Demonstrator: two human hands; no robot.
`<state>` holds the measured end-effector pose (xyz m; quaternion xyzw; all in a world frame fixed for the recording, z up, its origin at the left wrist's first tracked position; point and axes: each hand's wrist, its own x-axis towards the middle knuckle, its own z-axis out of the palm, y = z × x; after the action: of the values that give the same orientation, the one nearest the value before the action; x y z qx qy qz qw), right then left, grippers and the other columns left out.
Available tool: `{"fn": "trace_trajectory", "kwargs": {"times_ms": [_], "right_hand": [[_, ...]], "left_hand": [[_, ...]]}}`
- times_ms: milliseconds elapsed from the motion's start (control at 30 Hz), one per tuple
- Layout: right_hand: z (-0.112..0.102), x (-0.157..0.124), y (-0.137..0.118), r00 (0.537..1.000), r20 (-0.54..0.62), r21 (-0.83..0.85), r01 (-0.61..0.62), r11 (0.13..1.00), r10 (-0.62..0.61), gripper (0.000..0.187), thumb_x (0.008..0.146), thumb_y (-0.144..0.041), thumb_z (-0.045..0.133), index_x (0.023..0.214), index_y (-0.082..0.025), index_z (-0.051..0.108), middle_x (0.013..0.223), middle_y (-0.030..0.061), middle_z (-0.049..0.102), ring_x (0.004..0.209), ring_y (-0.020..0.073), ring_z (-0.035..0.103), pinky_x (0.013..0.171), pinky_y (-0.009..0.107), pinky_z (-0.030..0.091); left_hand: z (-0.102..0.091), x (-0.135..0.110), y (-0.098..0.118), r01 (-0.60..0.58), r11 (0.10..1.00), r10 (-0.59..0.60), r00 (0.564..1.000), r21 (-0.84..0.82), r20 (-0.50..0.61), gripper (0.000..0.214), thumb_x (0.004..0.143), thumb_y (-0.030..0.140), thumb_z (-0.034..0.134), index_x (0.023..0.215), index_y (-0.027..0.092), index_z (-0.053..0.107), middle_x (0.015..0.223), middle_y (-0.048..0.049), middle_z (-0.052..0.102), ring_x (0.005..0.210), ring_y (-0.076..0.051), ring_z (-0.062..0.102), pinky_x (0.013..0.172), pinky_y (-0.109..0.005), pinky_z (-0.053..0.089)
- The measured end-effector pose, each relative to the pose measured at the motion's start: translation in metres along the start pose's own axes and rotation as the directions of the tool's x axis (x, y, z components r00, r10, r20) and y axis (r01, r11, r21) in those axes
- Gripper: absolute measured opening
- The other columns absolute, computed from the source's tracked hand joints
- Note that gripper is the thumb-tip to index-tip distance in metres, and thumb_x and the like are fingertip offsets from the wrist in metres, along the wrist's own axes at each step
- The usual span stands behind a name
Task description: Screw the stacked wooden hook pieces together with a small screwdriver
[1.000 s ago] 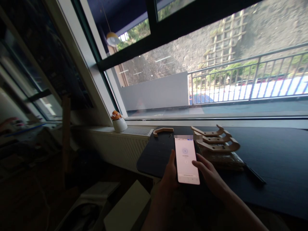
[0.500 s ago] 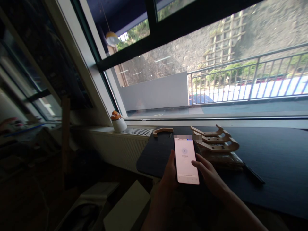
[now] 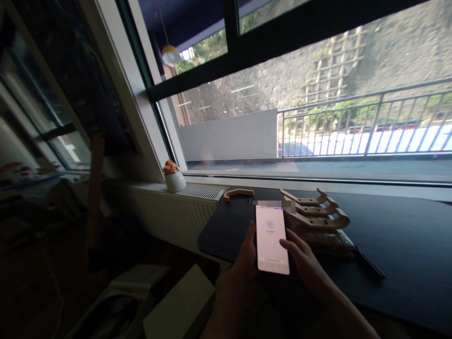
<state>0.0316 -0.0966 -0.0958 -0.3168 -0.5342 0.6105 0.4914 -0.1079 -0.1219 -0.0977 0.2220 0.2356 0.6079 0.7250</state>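
Window (image 3: 197, 76), one, wide, dark-framed. Table (image 3: 406, 245), one, dark-topped, in front of it. Radiator (image 3: 176, 214), one, pale, ribbed, at the table's left. Hands, two: left hand (image 3: 247, 252) curled round the left edge of a smartphone (image 3: 271, 249), thumb along the side; right hand (image 3: 304, 256) closed about the right edge, thumb over the screen, contact uncertain; how far the fingers wrap behind cannot be told. Packet (image 3: 328, 241), one, clear-wrapped, on the table. Curved wooden pieces, four: three together (image 3: 330, 222) at the packet, one apart (image 3: 243, 192) near the far left corner. Smartphone, one, lit, between both hands at the table's near side; probably light, stiff, slick and breakable, best held by its long edges. Container (image 3: 174, 181), one, white, orange-topped, on the radiator. Rod (image 3: 370, 263), one, black, beside the packet. Dark bits (image 3: 249, 201), too small to count, by the lone wooden piece.
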Motion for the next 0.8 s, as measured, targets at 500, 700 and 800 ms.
{"fn": "trace_trajectory", "kwargs": {"times_ms": [500,700,800], "right_hand": [[-0.005,0.004,0.010,1.000,0.013,-0.009,-0.027,1.000,0.028,0.044,0.075,-0.043,0.072,0.114,-0.022,0.067,0.115,0.0060,0.072,0.114,0.0322,0.061,0.098,0.045,0.046],[-0.005,0.005,0.010,0.999,0.025,-0.004,-0.029,1.000,0.029,0.044,0.075,-0.044,0.072,0.113,-0.023,0.067,0.114,0.0061,0.073,0.114,0.0340,0.061,0.098,0.047,0.046],[-0.007,0.005,0.012,0.999,0.025,-0.014,-0.024,1.000,0.025,0.046,0.075,-0.045,0.072,0.115,-0.023,0.067,0.117,0.0063,0.072,0.115,0.0343,0.060,0.097,0.048,0.047]], "left_hand": [[0.003,0.001,0.000,-0.035,0.999,0.035,0.999,-0.030,0.010,0.061,0.093,0.053,0.042,0.131,0.006,0.055,0.115,-0.0178,0.070,0.110,-0.032,0.064,0.100,-0.047,0.044],[0.000,0.004,-0.002,-0.030,0.999,0.032,0.998,-0.044,0.049,0.063,0.092,0.055,0.042,0.133,0.009,0.054,0.118,-0.0183,0.068,0.109,-0.034,0.065,0.098,-0.048,0.045],[0.000,0.005,-0.002,-0.030,0.999,0.032,0.998,-0.037,0.047,0.064,0.092,0.056,0.039,0.132,0.008,0.054,0.117,-0.0191,0.068,0.107,-0.034,0.065,0.097,-0.049,0.046]]}}
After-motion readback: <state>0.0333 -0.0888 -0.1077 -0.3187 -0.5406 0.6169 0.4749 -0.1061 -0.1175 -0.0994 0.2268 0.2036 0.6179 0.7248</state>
